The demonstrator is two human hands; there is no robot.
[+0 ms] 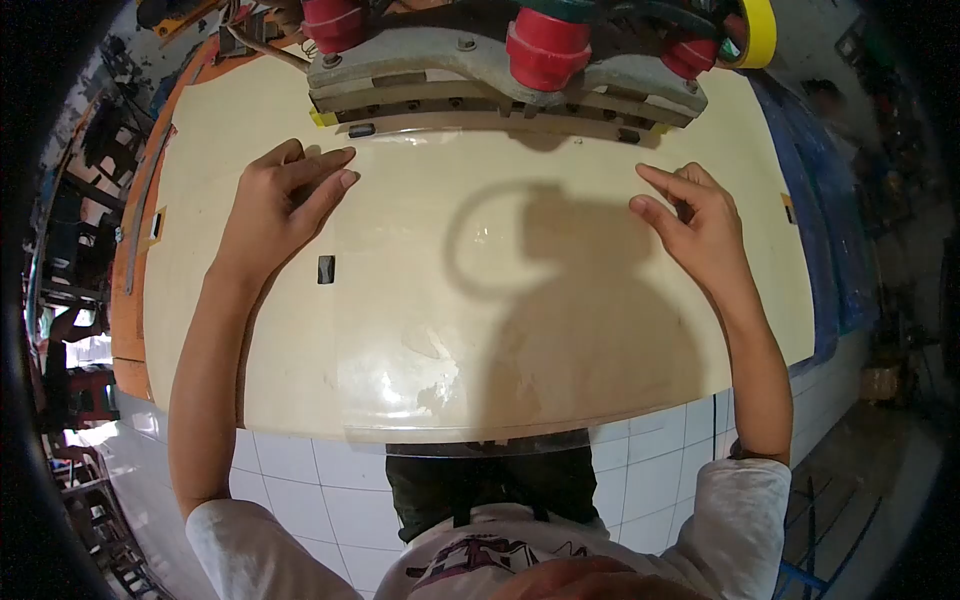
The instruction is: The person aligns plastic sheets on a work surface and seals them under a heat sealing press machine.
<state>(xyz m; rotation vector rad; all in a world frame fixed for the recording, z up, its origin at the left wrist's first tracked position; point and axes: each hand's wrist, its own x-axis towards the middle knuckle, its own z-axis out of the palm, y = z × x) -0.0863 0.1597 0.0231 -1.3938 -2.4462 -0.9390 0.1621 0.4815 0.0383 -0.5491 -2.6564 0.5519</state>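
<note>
Grip spread, left hand (268, 205) and right hand (706, 218), three black blocks (326, 270), one clear sheet (415, 370)

The top edge cuts off the grey metal press (430, 62) with red ribbed mounts (548, 50) and a yellow ring (762, 35) at far right. The left hand (268, 192) and right hand (708, 215) partly hide their curled fingers (287, 152). Dim clutter (85, 215) at left is too small to identify.

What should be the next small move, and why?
Perhaps nudge the clear sheet square: its far edge runs close to the far-left dark block, possibly a guide, and the left hand and right hand are toward either side.
</note>
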